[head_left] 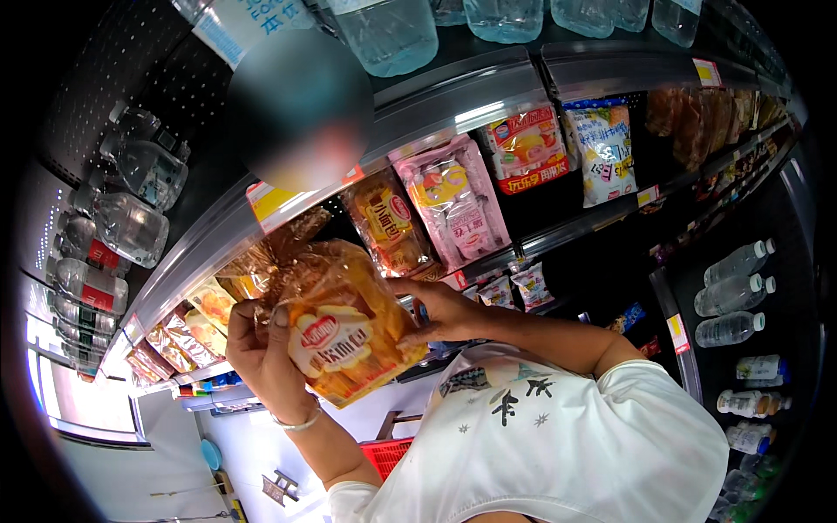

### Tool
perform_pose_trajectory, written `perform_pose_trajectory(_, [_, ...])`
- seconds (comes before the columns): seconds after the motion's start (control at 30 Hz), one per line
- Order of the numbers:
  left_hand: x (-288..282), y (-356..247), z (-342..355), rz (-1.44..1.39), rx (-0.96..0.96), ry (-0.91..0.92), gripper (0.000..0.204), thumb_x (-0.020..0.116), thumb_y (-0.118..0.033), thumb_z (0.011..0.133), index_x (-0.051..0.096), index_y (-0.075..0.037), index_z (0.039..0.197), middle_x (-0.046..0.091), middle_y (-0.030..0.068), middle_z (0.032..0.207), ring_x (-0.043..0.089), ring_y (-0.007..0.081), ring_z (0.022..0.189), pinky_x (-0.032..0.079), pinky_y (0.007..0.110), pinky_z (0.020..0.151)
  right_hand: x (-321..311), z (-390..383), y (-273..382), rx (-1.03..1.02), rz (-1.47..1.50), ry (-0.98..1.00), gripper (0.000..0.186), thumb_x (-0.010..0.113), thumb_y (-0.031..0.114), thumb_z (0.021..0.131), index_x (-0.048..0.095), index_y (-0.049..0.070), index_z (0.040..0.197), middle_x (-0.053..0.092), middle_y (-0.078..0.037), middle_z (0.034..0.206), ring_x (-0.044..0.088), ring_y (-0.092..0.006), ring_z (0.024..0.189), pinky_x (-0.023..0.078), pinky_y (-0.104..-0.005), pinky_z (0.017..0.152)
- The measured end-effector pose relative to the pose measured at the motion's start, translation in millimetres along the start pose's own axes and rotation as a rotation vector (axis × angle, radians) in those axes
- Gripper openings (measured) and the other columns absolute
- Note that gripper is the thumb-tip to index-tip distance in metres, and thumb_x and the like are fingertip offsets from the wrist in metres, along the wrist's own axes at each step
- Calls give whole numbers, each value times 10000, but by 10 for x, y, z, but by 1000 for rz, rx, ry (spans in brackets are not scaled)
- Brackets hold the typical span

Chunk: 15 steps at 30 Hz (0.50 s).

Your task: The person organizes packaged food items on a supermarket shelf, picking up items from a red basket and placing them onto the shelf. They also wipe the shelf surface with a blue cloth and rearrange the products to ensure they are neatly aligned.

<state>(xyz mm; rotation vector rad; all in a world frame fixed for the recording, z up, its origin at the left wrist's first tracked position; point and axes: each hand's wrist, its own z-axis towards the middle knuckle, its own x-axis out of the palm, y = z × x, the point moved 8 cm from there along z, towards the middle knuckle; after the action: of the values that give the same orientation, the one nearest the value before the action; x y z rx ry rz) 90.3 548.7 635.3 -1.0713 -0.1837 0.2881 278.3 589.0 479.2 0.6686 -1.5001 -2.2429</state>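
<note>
A clear plastic bag of bread (353,327) with an orange-yellow print and a white and red label is between my two hands, in front of the shelf. My left hand (261,349), with a light bracelet at the wrist, pinches the bag's left side near its gathered, crinkled end. On the other side my right hand (445,312) grips the bag's right edge, thumb along the front. The fingers behind the bag are hidden. Just beyond it on the shelf stand a brown-wrapped bread pack (390,225) and a pink snack pack (455,205).
A red-and-yellow pack (526,148) and a white-and-blue snack bag (603,152) stand farther right. Clear bottles (388,39) line the shelf above; more bottles (732,296) stand at the right. The shelf's front rail (488,87) crosses the view. A red basket (384,455) shows below.
</note>
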Motion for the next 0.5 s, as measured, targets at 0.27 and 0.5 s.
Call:
perform_pose_trajectory(0.27, [587, 123, -168, -41, -64, 199, 279, 720, 19, 847, 583, 53, 1088, 647, 80, 1063, 597, 116, 935, 495, 229, 789, -204, -446, -30, 129, 156, -8, 749, 854, 239, 740, 482, -4, 1342, 629, -140, 1251, 594, -200, 1155, 450, -326, 1017])
perform_pose_trajectory(0.5, [1255, 184, -244, -153, 40, 284, 518, 727, -295, 897, 524, 52, 1223, 606, 138, 1189, 582, 222, 1121, 440, 359, 1014, -751, -1119, -258, 345, 415, -248, 644, 830, 177, 753, 526, 17, 1298, 660, -88, 1145, 602, -159, 1090, 464, -313, 958])
